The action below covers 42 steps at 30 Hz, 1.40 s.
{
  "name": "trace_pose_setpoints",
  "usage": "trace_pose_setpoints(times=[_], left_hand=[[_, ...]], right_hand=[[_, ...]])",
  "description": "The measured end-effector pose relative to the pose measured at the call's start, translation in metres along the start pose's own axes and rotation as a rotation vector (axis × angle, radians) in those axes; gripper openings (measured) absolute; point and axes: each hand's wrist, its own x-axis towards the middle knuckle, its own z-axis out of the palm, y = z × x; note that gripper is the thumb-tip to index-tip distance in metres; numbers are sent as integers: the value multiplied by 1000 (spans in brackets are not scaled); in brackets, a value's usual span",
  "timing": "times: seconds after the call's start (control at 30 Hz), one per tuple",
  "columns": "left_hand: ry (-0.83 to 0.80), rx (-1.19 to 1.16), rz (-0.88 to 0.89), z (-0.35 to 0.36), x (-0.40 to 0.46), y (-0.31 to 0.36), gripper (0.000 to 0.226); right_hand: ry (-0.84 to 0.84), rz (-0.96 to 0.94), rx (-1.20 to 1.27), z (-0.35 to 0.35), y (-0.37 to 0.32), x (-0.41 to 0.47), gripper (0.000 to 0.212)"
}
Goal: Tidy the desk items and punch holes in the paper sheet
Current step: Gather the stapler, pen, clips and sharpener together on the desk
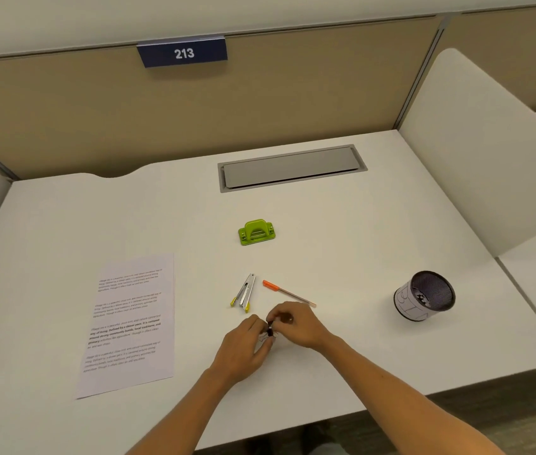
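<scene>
A small black binder clip [270,331] lies on the white desk [342,244] near its front edge. My left hand [243,348] and my right hand [296,323] meet over it, and the fingertips of both pinch it. A printed paper sheet [130,323] lies flat at the left. The green hole punch [256,232] stands in the middle of the desk. A silver stapler with yellow ends [244,293] lies open just beyond my hands. An orange-capped pen [288,293] lies beside it, partly behind my right hand.
A black mesh pen cup [424,295] with a paper label stands at the right and holds small dark items. A grey cable hatch [291,168] is set into the desk at the back. Beige partition walls close the back and sides.
</scene>
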Motion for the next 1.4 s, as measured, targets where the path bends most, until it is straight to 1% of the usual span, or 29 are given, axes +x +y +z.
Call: trace_pose_setpoints(times=[0.1, 0.17, 0.23, 0.3, 0.43, 0.53, 0.67, 0.77, 0.93, 1.07, 1.17, 1.27, 1.33, 1.4], left_hand=[[67, 16, 38, -7, 13, 11, 16], [84, 27, 38, -11, 23, 17, 16], [95, 41, 35, -14, 34, 23, 18], [94, 56, 49, -16, 46, 29, 18], [53, 51, 62, -17, 77, 45, 17], [59, 75, 101, -16, 103, 58, 22], [73, 116, 129, -16, 134, 75, 51], [47, 140, 114, -15, 153, 82, 69], [-65, 223, 97, -7, 170, 77, 91], [-151, 246, 138, 4, 177, 67, 101], [-211, 261, 151, 12, 179, 60, 106], [-277, 265, 144, 17, 179, 53, 106], [-324, 253, 128, 19, 176, 49, 103], [-357, 226, 115, 21, 170, 43, 96]], right_hand=[[-65, 148, 347, -9, -1, 1, 15], [-97, 188, 520, -16, -2, -1, 18], [-84, 190, 609, -24, -1, -3, 20], [-57, 190, 635, -35, -1, -3, 22], [-25, 199, 595, -66, -3, -3, 24], [7, 192, 600, -94, -6, -2, 28], [75, 209, 637, -135, -8, 7, 30], [113, 204, 622, -168, -8, 16, 29], [249, 180, 505, -225, -6, 37, 20], [397, 236, 395, -274, 5, 50, 19], [513, 304, 320, -307, 23, 56, 25], [653, 360, 297, -334, 40, 65, 24], [716, 389, 270, -346, 50, 75, 23], [734, 411, 214, -355, 56, 85, 22]])
